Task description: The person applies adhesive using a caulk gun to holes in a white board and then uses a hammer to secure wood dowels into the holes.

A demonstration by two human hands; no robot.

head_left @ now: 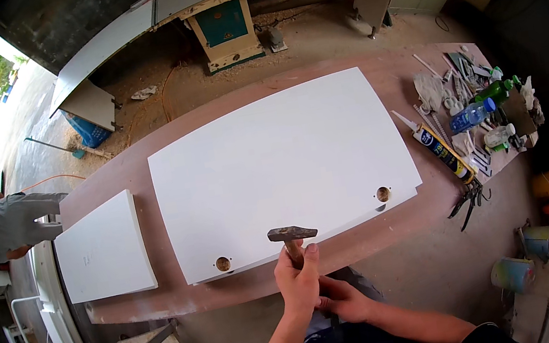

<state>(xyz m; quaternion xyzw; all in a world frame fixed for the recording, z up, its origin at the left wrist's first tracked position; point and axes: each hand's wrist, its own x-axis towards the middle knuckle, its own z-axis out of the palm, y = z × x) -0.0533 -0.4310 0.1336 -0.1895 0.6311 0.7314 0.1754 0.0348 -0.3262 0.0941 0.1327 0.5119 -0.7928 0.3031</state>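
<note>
A hammer (pixel 292 233) with a dark metal head and wooden handle stands upright over the near edge of a large white panel (pixel 280 163). My left hand (pixel 299 279) is wrapped round its handle just below the head. Close below and to the right, my right hand (pixel 344 300) is closed, its fingers against the left wrist area; whatever they hold is hidden. The white panel lies flat on the table and has two round holes (pixel 223 264) along its near edge. Another panel's edge shows beneath it.
A smaller white panel (pixel 104 249) lies at the left of the brown table (pixel 186 293). On the right are a sealant tube (pixel 443 150), a blue-capped bottle (pixel 473 116) and assorted tools. A person (pixel 16 219) stands far left; a machine bench (pixel 223 25) is behind.
</note>
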